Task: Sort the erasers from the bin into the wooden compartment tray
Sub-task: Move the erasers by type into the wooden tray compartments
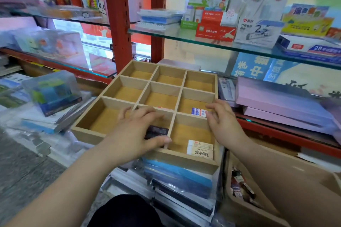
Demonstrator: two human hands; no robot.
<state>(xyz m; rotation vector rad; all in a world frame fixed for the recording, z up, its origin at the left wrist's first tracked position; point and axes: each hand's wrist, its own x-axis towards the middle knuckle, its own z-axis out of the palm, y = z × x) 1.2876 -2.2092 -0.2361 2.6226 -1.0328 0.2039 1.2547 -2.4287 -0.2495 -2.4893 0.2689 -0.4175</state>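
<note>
Here, I see left hand point(136, 131) spread wide over dark eraser point(156, 131), tray point(184, 162) front-mid slot. Right hand point(224, 120) loose, beside blue-white eraser point(198, 112). White eraser point(200, 150) w/ Chinese print front-right; bin point(249, 215) at right.

Wooden 9-compartment tray point(184, 160): white eraser point(200, 149) near-right, blue-white eraser point(197, 112) mid-right, black eraser point(156, 131) near-middle.
</note>
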